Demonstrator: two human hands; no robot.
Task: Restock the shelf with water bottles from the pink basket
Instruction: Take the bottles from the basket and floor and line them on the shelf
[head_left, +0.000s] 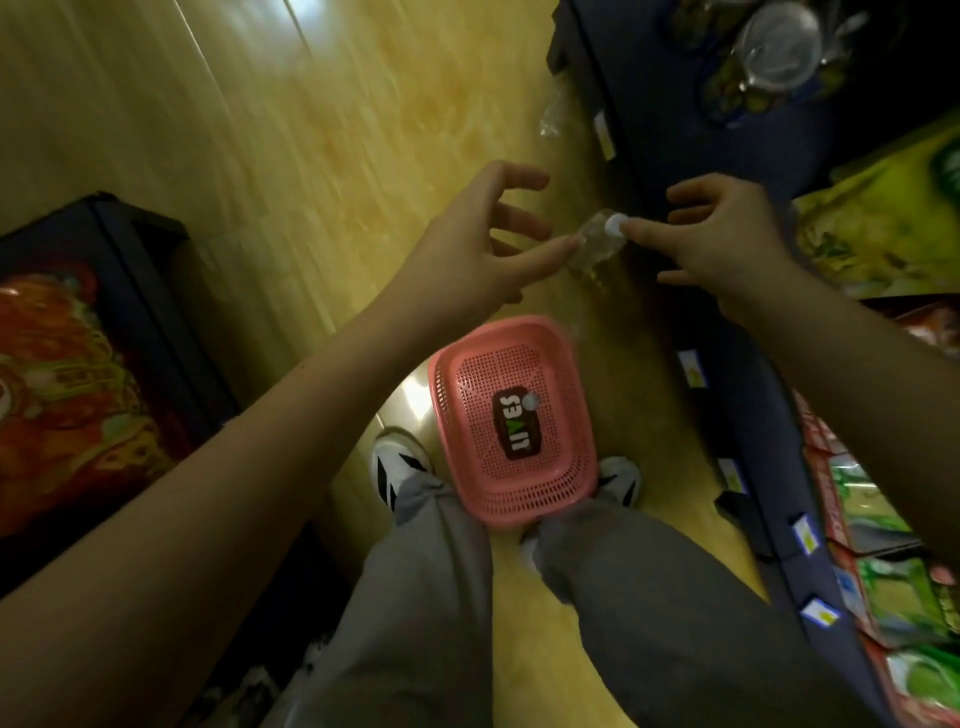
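Down at six o'clock, between the person's shoes, the pink basket (506, 421) sits on the floor (291, 156) with just one bottle (519, 423) left in it, standing so that its white cap and dark label face up; the rest of the mesh bottom is bare. Farther out toward twelve o'clock, both hands meet over a second bottle (597, 244), clear with a white cap. The right hand (727, 244) pinches it at the cap with fingertips, other fingers curled loosely; the left hand (478, 239) is spread wide, one fingertip touching the bottle's side, gripping nothing. Beyond, from one to three o'clock, runs the dark shelf (675, 135), where blurred clear containers lie at the far end. By my reading, restocking is nearly done: this bottle awaits shelving, then the last one.
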